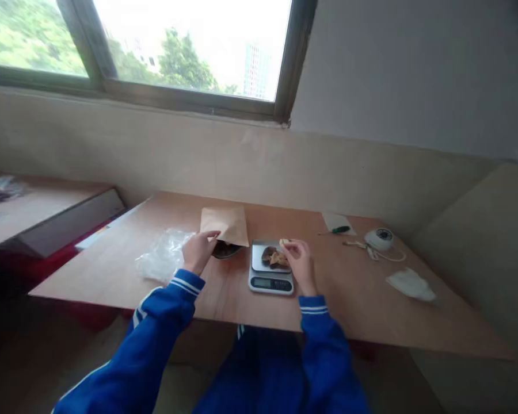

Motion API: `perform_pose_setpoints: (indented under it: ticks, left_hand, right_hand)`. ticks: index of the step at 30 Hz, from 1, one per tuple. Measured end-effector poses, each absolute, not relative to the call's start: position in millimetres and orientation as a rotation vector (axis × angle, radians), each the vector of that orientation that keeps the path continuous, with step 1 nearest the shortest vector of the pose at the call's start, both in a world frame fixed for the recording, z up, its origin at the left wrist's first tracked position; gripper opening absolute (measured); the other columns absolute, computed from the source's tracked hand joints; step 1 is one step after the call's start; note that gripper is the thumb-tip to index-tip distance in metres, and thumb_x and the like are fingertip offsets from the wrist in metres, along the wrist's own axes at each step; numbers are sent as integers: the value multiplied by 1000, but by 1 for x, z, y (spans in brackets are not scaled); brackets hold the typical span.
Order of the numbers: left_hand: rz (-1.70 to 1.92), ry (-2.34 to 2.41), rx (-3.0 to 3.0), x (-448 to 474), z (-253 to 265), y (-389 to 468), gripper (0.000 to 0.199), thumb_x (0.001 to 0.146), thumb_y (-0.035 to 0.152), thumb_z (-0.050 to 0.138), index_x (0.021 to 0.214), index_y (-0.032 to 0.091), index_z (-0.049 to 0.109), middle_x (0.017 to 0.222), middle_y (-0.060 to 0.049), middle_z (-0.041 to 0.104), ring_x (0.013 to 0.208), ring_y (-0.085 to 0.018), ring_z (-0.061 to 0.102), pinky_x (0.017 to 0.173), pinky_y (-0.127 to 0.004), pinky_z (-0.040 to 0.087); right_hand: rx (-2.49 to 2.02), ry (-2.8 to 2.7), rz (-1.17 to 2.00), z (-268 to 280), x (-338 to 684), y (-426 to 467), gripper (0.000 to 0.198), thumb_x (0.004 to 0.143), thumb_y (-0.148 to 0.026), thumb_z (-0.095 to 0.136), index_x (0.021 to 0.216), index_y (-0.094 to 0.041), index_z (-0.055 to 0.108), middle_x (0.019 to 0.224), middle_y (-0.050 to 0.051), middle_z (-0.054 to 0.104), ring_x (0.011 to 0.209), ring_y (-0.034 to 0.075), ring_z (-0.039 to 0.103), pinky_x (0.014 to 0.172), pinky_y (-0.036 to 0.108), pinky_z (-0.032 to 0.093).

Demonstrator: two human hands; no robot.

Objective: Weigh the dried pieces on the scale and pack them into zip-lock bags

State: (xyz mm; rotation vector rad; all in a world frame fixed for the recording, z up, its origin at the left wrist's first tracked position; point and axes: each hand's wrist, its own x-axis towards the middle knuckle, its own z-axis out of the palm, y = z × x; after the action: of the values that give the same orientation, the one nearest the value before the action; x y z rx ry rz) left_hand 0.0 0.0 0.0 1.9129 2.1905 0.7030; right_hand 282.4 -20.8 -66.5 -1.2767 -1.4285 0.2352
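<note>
My left hand is closed on the lower left edge of a brown paper bag. Under the bag's edge shows a dark round bowl, mostly covered, with dark contents I cannot make out. A kitchen scale with a small display stands right of the bowl. On its plate lie several brown, dried-looking pieces, possibly dried mushroom. Above the plate's right edge, my right hand pinches a small pale piece between thumb and fingers.
A crumpled clear plastic bag lies left of my left hand. To the right are a green-handled screwdriver on white paper, a white dome-shaped device with a cord, and a white crumpled item. The wooden table meets the wall.
</note>
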Motion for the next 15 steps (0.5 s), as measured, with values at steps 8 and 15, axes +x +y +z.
perform_pose_setpoints:
  ticks: [8,15]
  left_hand:
    - [687,2191,1922,-1,-7,-1,34,85,43,49,109,33,71,102,-3,74,94,-26,67,72,-29,47]
    - [683,2192,1918,-5,-8,0,35,85,44,49,109,32,71,102,-4,74,95,-26,67,72,-30,47]
  right_hand:
    - [-1335,-1559,428,-68,291,0,42,84,-56,52,85,-17,68,103,12,66,102,24,60,94,41,45]
    - [-1357,-1322,495,-77,312,-25,57,91,-59,30,95,-17,68,119,14,64,116,24,56,104,42,37]
